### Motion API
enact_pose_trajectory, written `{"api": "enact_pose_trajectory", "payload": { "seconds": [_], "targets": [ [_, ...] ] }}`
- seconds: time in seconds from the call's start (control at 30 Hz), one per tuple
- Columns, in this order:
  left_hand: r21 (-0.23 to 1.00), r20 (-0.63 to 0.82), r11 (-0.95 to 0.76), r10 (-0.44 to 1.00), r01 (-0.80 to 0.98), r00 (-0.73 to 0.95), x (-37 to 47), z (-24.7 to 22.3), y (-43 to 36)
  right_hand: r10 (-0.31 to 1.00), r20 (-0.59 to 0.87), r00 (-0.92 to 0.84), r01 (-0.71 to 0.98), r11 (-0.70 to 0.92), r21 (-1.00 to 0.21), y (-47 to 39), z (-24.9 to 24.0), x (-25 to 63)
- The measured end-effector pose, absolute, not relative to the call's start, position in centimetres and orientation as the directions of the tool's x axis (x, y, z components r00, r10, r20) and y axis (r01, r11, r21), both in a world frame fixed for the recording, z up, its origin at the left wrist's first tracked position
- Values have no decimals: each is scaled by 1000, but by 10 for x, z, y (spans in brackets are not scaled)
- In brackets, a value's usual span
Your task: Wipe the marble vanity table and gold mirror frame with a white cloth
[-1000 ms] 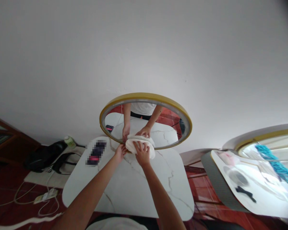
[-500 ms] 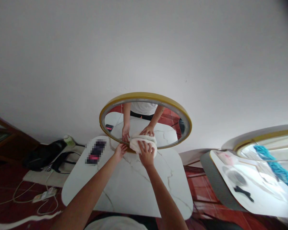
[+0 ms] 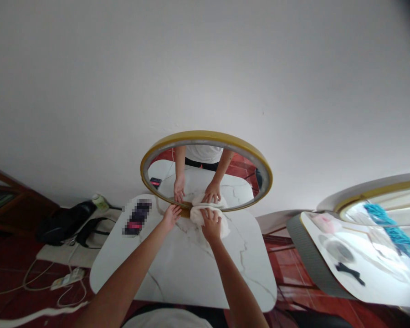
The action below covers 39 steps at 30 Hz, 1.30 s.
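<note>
A round mirror (image 3: pixel 205 175) with a gold rim stands on a marble-patterned white table (image 3: pixel 187 278), against the wall. Its gold base (image 3: pixel 185 210) shows between my hands. My left hand (image 3: pixel 171 216) touches the left side of this base, fingers stretched out rather than wrapped round it. Under the spread, slightly bent fingers of my right hand (image 3: pixel 212 224) lies a bunched white cloth (image 3: pixel 223 228), pressed on the table just in front of the mirror's lower rim. Both arms and the cloth are reflected in the glass.
A dark phone (image 3: pixel 137 217), blurred by pixels, lies on the table's left side. Left of it are a black bag (image 3: pixel 68 223), a green-capped bottle (image 3: pixel 100 202) and white cables. At right, another white table (image 3: pixel 365 273) carries a black item (image 3: pixel 350 273) and a second gold-rimmed mirror (image 3: pixel 379 189).
My right hand and the white cloth have moved down off the mirror's lower rim, a little right, onto the tabletop. More of the gold base shows. My left hand has stayed put.
</note>
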<state>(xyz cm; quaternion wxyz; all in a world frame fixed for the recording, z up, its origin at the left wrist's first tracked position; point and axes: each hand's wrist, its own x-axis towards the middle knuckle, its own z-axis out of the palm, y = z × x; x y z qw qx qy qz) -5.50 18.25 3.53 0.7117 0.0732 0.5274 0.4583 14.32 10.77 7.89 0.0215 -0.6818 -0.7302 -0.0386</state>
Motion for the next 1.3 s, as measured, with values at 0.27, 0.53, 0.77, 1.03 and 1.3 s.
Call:
{"api": "enact_pose_trajectory", "payload": {
  "seconds": [0.27, 0.53, 0.77, 1.03, 1.3],
  "targets": [
    [586, -686, 568, 727, -578, 18, -54, 34, 181, 985, 164, -52, 998, 48, 28, 101, 95, 155],
    [582, -689, 562, 725, -588, 11, -52, 33, 181, 961, 278, -7, 1000, 3, 17, 105, 113, 170],
    [584, -686, 566, 727, -582, 19, -52, 34, 181, 991, 61, 121, 993, -122, 5, 99, 74, 174],
    [579, -682, 562, 731, -590, 27, -54, 37, 179, 956, 110, 273, 962, -269, -55, 82, 58, 178],
    [572, -689, 557, 724, -602, 15, -53, 38, 179, 898, 253, 361, 919, -295, -263, 87, 64, 163]
  ]
}}
